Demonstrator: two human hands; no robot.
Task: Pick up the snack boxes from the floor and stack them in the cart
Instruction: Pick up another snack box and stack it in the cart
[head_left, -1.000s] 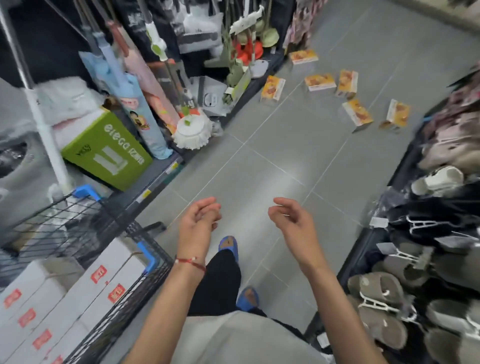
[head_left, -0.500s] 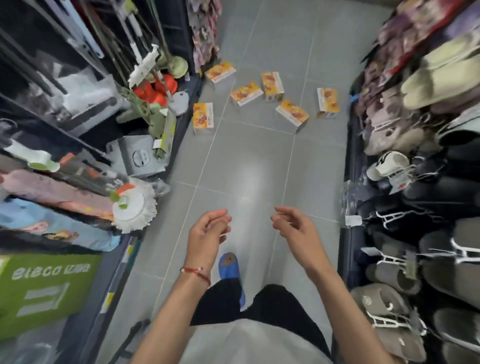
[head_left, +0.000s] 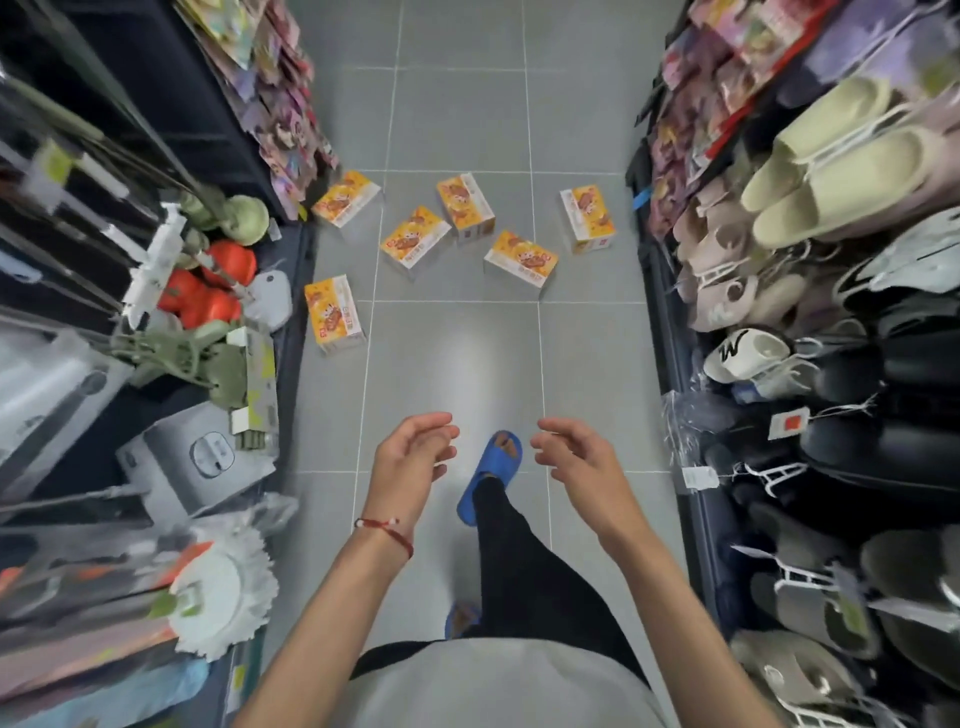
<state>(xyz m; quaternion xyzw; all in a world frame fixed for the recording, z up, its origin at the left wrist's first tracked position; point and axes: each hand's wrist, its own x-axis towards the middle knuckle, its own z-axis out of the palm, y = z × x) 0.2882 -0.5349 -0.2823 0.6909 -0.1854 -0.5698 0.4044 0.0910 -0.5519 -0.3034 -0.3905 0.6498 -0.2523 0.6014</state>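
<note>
Several orange-and-yellow snack boxes lie scattered on the grey tile floor ahead. The nearest box (head_left: 334, 314) is by the left shelf; others (head_left: 414, 242) (head_left: 521, 261) (head_left: 587, 220) spread across the aisle farther on. My left hand (head_left: 413, 457) and my right hand (head_left: 574, 460) hang in front of me with loosely curled fingers, holding nothing, well short of the boxes. The cart is out of view.
A left shelf (head_left: 291, 291) holds mops, a grey box (head_left: 205, 457) and orange items. A right shelf (head_left: 670, 395) carries slippers. My blue-slippered foot (head_left: 493, 470) steps forward in the narrow aisle between them.
The view has swung from the cart at the left to straight down the aisle, and I have walked closer to the boxes. Both hands stay empty.
</note>
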